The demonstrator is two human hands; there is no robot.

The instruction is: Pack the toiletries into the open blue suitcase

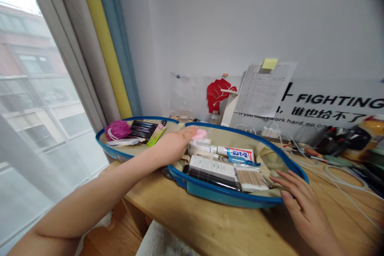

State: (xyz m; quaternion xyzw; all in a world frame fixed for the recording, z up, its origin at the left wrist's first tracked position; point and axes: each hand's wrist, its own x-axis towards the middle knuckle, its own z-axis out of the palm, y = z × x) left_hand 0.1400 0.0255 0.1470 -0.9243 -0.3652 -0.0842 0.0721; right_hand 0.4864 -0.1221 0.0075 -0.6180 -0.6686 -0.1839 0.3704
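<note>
A blue suitcase (237, 201) lies open on the desk, its two halves side by side. My left hand (177, 144) reaches over the far left of the right half, fingers together on a small pink item (200, 134) whose kind I cannot make out. Around it in that half are a toothpaste box (240, 153), a blue tube (241, 161), a white printed box (212, 167), a long black box (210, 179) and a pack of cotton swabs (251, 178). My right hand (301, 202), fingers apart and holding nothing, rests at the near right rim.
The left half holds a purple bundle (118, 131), dark packets (144, 130) and a green-and-pink packet (156, 134). White cables (339, 176) trail over the wooden desk (216, 224) at right. Papers (264, 92) stand against the wall; curtains (99, 40) hang at left.
</note>
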